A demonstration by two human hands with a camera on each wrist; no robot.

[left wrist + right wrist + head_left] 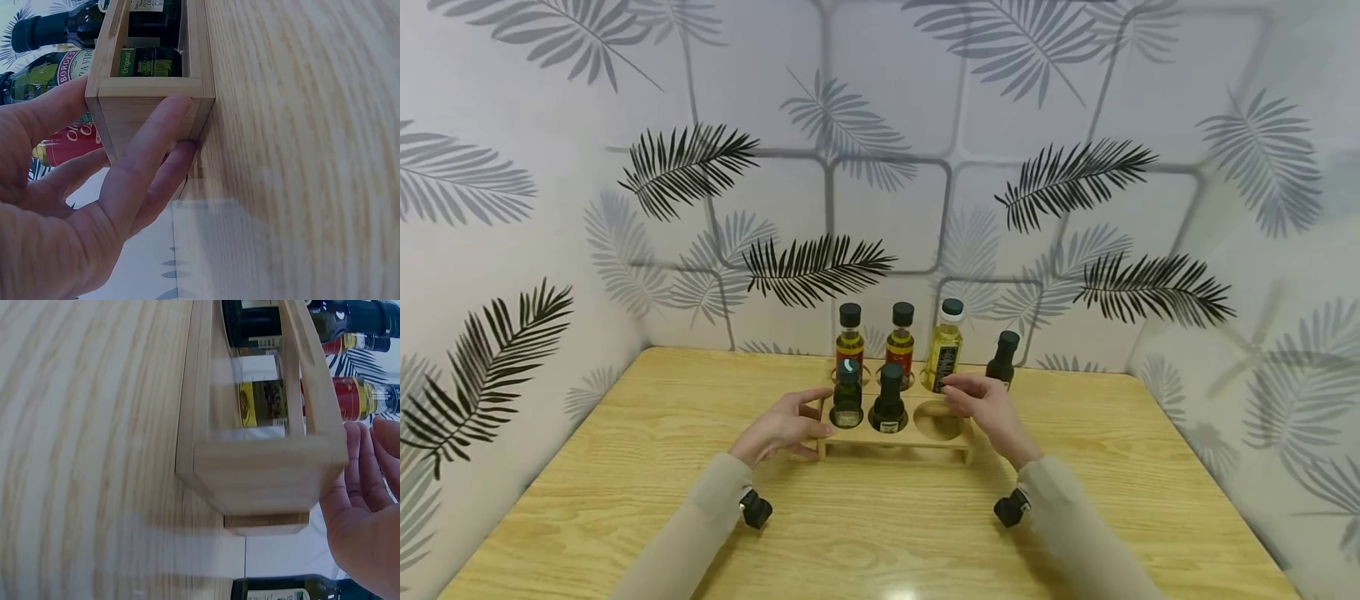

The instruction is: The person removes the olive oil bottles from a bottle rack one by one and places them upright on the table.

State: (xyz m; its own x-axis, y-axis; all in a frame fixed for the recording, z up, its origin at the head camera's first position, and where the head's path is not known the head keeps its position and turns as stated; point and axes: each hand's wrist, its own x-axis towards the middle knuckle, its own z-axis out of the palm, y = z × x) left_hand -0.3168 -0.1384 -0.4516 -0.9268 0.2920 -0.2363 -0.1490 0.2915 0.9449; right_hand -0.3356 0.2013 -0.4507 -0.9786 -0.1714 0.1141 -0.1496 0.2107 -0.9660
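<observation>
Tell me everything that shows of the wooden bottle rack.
The bottle rack looks like pale, smooth wood, with round holes in two rows of three, solid end panels and an open front above a low rail. It stands upright on the table. Five bottles fill every hole except the front right one. The left hand touches its left end; the right hand is at its right end, though contact is unclear.

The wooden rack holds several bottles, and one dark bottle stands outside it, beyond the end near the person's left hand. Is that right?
Not quite: the dark bottle outside the wooden rack stands beyond the end near the right hand, as the head view shows.
</observation>
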